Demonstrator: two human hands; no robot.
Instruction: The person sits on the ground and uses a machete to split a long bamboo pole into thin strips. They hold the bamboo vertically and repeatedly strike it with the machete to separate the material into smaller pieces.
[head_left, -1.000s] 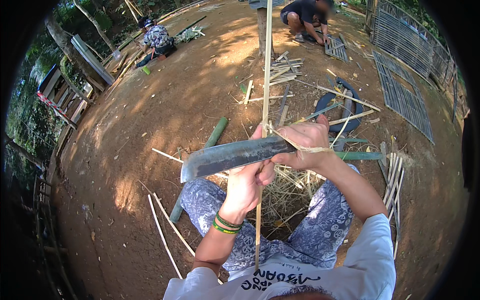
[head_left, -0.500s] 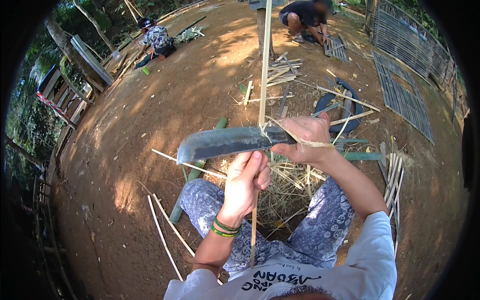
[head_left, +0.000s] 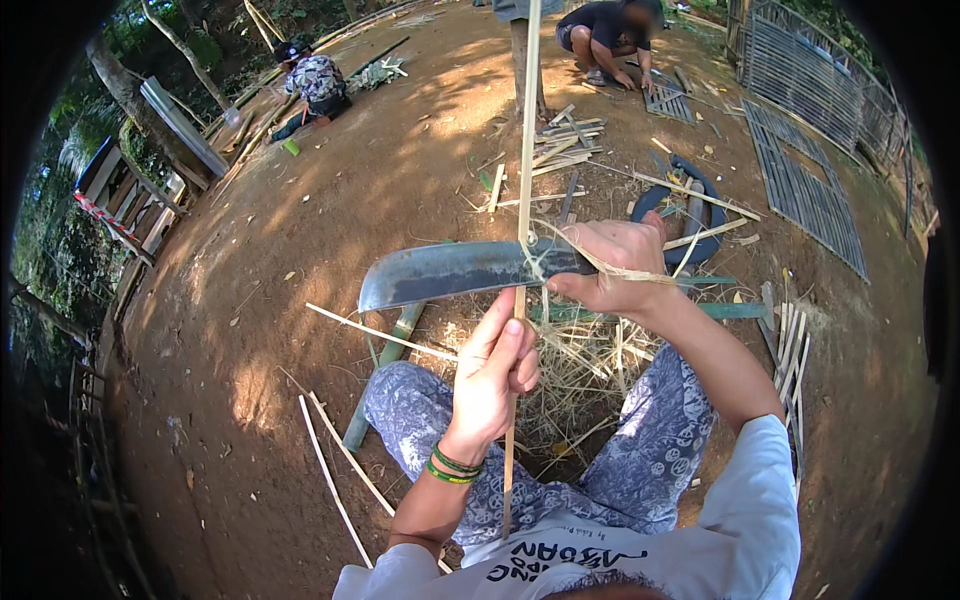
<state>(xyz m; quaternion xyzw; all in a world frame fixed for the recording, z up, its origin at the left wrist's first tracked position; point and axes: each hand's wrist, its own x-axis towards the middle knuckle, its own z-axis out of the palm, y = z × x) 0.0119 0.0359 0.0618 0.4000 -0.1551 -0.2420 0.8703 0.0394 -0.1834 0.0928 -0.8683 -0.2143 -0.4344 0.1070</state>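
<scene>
A broad machete (head_left: 440, 275) lies crosswise in front of me, its blade pointing left. My right hand (head_left: 615, 262) is closed around its handle end, with a thin peeled bamboo shaving (head_left: 600, 265) curling over the knuckles. Upright past the blade runs a long pale bamboo strip (head_left: 528, 150), from near my lap to beyond the top edge. Fine curls gather where blade and strip meet. Just below the blade, my left hand (head_left: 495, 365) pinches the strip between thumb and fingers. The machete partly hides the strip.
A heap of shavings (head_left: 575, 375) lies between my knees. Green bamboo poles (head_left: 720, 310) and loose strips (head_left: 335, 480) are around me. Farther off are a dark ring-shaped tyre (head_left: 715, 215), a slatted bamboo panel (head_left: 805, 190), a crouching person (head_left: 610, 45) and a seated person (head_left: 315, 80).
The machete has shifted slightly up and right, and its blade is tilted differently. My left hand stays on the strip, with its index finger now straighter along it.
</scene>
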